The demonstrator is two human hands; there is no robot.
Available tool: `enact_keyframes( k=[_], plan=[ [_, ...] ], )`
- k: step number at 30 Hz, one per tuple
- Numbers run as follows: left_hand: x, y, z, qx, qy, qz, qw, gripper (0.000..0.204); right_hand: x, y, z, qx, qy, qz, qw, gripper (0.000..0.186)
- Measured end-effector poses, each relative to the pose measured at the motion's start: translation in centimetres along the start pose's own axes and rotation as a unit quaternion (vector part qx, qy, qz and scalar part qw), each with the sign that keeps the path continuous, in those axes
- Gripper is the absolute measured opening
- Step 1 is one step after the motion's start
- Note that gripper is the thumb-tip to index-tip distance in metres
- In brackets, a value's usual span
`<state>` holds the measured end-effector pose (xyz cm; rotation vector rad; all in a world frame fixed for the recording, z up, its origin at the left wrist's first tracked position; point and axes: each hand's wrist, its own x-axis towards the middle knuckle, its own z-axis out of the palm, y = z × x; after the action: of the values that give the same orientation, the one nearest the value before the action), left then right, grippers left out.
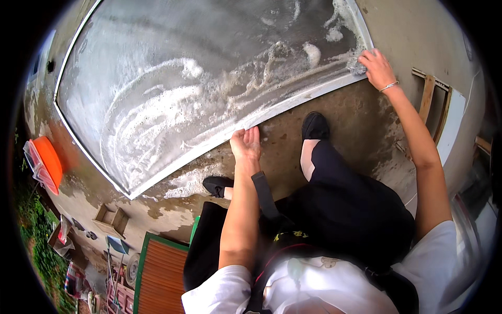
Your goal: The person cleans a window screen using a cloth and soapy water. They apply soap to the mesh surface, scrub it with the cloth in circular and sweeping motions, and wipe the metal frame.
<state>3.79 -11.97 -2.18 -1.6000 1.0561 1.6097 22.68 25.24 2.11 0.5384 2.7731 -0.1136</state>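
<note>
one large framed screen panel (172, 68), grey mesh in a white frame, lies flat on the wet concrete floor (361, 136), streaked with white soap foam. the left hand (246, 142) grips the near frame edge, fingers curled over it. the right hand (377, 68) presses one grey scrubbing pad (356, 65) on the panel's corner, fingers closed on it. one orange basin (48, 162) stands at far left. two black shoes show.

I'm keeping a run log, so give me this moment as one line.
left hand: gripping screen panel lower frame edge | right hand: pressing scrub pad at panel corner | panel: soapy, lying on wet concrete | orange basin: far left
</note>
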Motion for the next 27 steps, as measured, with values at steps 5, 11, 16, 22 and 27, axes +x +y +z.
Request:
enact_keyframes(
  k=[5,11,16,22,27],
  plan=[
    [0.0,-0.5,0.0,-0.057,-0.096,-0.002,0.994,0.038,1.5,-5.4,0.0,0.137,0.086,-0.055,0.985,0.042],
    [-0.8,-2.1,0.4,-0.104,-0.197,-0.064,0.973,0.034,5.8,-23.1,0.8,0.316,0.085,-0.259,0.909,0.036],
    [0.1,-0.6,-0.1,-0.126,-0.200,-0.067,0.969,0.038,4.4,-10.9,-0.6,0.170,-0.033,-0.206,0.963,0.035],
    [-0.4,-1.4,0.9,-0.126,-0.203,-0.080,0.968,0.035,1.5,-0.8,-3.0,0.039,-0.079,-0.055,0.995,0.031],
    [-0.1,-1.4,0.6,-0.117,-0.215,-0.080,0.966,0.035,5.7,-16.0,-0.1,0.247,0.003,-0.172,0.954,0.031]
  ],
)
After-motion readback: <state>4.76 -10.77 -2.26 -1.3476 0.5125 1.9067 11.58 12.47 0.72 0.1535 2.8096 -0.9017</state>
